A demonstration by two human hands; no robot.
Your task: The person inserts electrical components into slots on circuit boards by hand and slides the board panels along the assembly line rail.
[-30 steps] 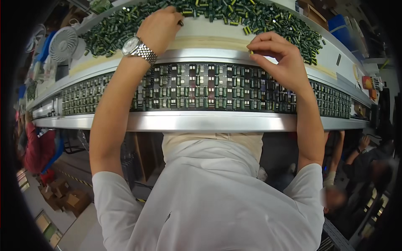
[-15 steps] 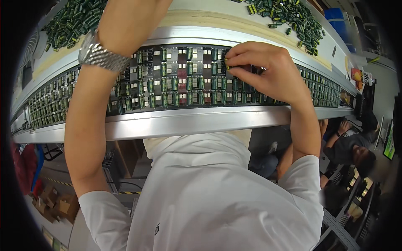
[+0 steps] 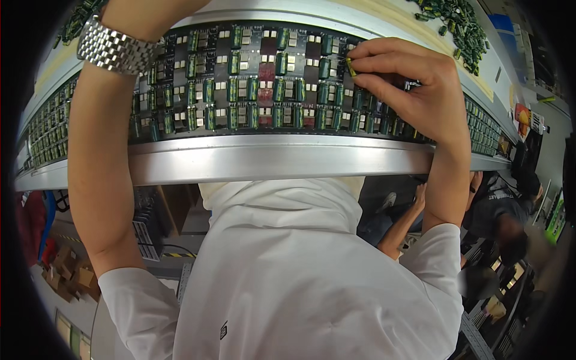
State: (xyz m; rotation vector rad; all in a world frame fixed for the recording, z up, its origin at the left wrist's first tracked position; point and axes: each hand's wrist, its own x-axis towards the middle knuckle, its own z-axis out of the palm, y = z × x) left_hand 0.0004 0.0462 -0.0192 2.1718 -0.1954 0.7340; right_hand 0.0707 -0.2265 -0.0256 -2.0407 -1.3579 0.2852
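Pinched between the thumb and fingers of my right hand (image 3: pixel 414 81) is a small green-yellow cylindrical capacitor (image 3: pixel 350 67). It is held tilted, just over the right part of a row of dark circuit boards (image 3: pixel 223 90). Green capacitors (image 3: pixel 278 88) stand in rows across these boards, among pale metallic blocks. My left hand (image 3: pixel 153 15) reaches over the boards' left part to the top edge of the picture, where its fingers are cut off. A metal watch (image 3: pixel 114 47) is on the left wrist.
The boards lie between a silver front rail (image 3: pixel 282 159) and a rear rail. Beyond, loose capacitors lie in a pile (image 3: pixel 459 30) at the far right and another (image 3: pixel 75 23) at the far left. Another person (image 3: pixel 501 204) is at the right, beyond my arm.
The boards and rail sit higher in the picture, and the view has shifted. My right hand still pinches the capacitor, now more plainly visible. My left hand has slid further past the top edge.
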